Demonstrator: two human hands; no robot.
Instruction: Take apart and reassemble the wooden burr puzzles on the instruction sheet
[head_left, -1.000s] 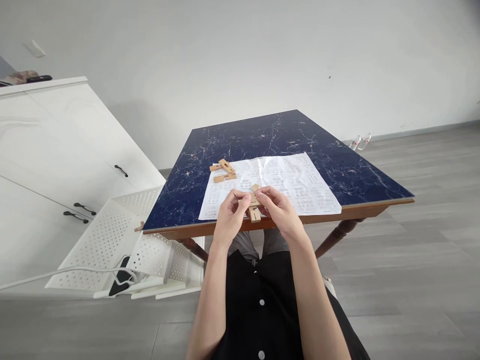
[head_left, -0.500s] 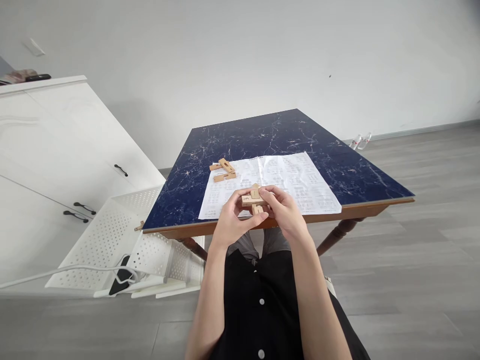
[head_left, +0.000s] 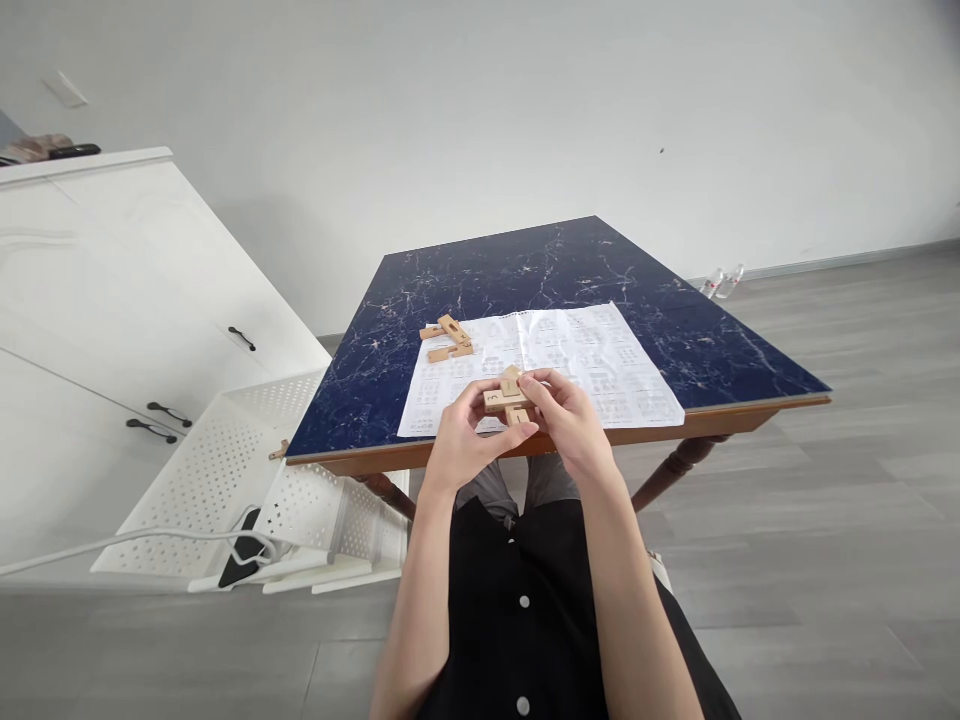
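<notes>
"So, how are the arms [head_left: 630, 560] held?"

"Both reach up from bottom centre. Just below the frame's middle, fingers of the left hand [head_left: 463, 438] grip the crossed wooden blocks [head_left: 496, 401], thumb stretched below; the right hand [head_left: 568, 418] pinches them, near the bench [head_left: 487, 265] edge."

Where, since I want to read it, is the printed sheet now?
In the head view, the printed sheet lies at the near edge of the blue table, with loose wooden pieces at its far left corner.
</notes>
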